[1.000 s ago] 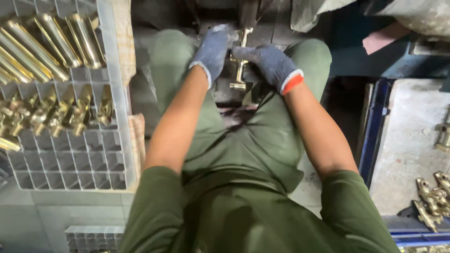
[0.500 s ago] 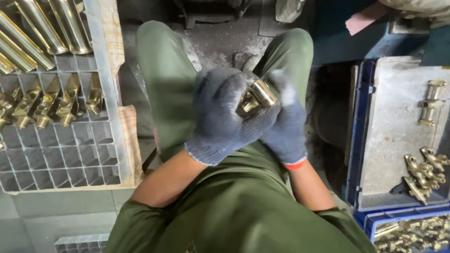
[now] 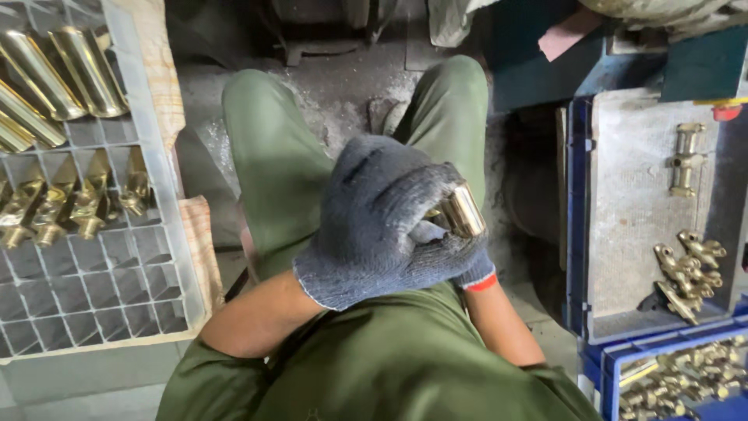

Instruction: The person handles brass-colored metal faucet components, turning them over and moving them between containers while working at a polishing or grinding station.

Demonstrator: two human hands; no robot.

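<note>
The brass fitting (image 3: 460,210) sat between our two gloved hands, just above our lap, its shiny rounded end poking out at the right. Our left hand (image 3: 382,222) lay on top, fingers curled snugly over the piece, while our right hand (image 3: 467,261) cupped it from beneath, mostly hidden, with only its fingers and the red cuff showing. Both hands were closed on the part. A second before, our hands had been stretched out in front, near the knees, at a small metal fixture; half a second before, they had already drawn back and gathered around the fitting, and by this moment they had come a little closer to our body and the piece had turned slightly in the grip. We judged from this that the fitting had left the fixture and was simply in hand. To our left stood the grey grid crate (image 3: 167,234) with brass pieces (image 3: 74,206) standing in its cells, and to our right the blue tray (image 3: 580,234) with a small heap of finished fittings (image 3: 689,273).
</note>
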